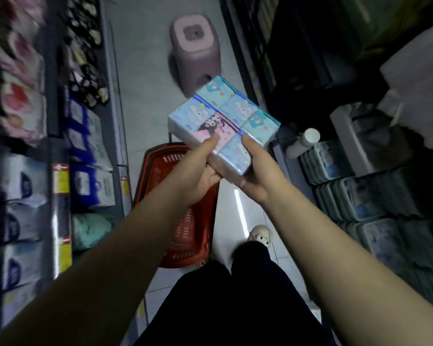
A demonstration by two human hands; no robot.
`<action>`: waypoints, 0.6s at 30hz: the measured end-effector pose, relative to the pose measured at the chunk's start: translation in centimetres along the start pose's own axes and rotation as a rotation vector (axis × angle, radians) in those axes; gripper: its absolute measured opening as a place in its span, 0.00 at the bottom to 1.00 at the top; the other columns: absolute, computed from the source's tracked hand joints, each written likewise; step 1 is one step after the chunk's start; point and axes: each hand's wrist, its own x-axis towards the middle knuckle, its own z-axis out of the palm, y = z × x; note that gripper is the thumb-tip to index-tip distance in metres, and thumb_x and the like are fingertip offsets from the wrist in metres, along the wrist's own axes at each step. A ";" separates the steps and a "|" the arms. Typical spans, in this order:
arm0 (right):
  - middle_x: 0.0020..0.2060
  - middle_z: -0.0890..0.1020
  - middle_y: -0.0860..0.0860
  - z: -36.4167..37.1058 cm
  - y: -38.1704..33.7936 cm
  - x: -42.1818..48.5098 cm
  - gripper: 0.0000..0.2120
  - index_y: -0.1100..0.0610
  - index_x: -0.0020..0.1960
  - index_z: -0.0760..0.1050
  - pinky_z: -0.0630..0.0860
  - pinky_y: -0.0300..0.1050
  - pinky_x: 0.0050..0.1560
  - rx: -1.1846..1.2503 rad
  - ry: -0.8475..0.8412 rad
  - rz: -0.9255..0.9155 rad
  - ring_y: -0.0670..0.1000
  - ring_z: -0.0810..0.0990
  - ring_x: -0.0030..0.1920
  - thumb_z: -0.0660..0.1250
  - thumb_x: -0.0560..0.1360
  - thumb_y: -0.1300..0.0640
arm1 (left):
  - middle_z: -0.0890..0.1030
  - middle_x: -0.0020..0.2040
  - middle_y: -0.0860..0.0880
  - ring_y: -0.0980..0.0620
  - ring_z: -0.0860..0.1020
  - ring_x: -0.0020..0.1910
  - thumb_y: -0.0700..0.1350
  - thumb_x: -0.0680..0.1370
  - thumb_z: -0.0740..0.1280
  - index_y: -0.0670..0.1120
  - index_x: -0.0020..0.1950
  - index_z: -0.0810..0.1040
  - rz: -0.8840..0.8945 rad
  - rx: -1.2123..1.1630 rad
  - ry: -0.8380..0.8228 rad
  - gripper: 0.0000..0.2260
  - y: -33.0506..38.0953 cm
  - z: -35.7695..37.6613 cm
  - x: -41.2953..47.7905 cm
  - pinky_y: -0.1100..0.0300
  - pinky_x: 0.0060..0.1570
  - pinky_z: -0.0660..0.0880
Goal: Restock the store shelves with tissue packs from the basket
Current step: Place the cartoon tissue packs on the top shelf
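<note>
A wrapped bundle of tissue packs (225, 116), pale blue with one pink pack and cartoon prints, is held up in the aisle with both hands. My left hand (200, 168) grips its near left corner, thumb on top. My right hand (258, 171) grips the near right corner, thumb on top as well. Below the hands a red plastic basket (185, 236) stands on the floor; my left forearm hides much of it. Shelves on the right hold rows of bluish tissue packs (355, 196).
A pink plastic stool (195, 51) stands farther down the aisle. Left shelves (90, 171) carry blue-and-white packs and yellow price tags. A white bottle (303, 142) lies on the right shelf edge. My dark trousers and a light shoe (260, 234) show on the tiled floor.
</note>
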 end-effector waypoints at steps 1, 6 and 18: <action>0.63 0.79 0.58 0.6 -0.7 -1.2 0.18 0.59 0.69 0.72 0.72 0.58 0.68 -0.012 -0.038 -0.004 0.58 0.78 0.64 0.59 0.82 0.53 | 0.80 0.64 0.47 0.49 0.80 0.59 0.56 0.81 0.61 0.47 0.73 0.69 -0.017 0.064 0.016 0.23 1.6 -0.4 -1.9 0.51 0.57 0.76; 0.51 0.85 0.56 3.7 -4.4 -6.7 0.10 0.59 0.58 0.76 0.82 0.49 0.50 -0.224 -0.200 -0.061 0.54 0.85 0.48 0.59 0.81 0.57 | 0.85 0.53 0.49 0.53 0.82 0.49 0.59 0.81 0.56 0.46 0.61 0.79 0.173 0.112 0.157 0.21 7.5 -4.0 -10.0 0.57 0.47 0.78; 0.57 0.81 0.57 18.6 -4.4 -14.1 0.25 0.58 0.68 0.64 0.81 0.54 0.51 -0.717 -0.383 -0.445 0.55 0.84 0.50 0.69 0.77 0.52 | 0.81 0.58 0.50 0.52 0.83 0.50 0.43 0.79 0.67 0.49 0.71 0.63 0.680 0.162 0.570 0.23 12.8 -5.6 -25.3 0.52 0.52 0.80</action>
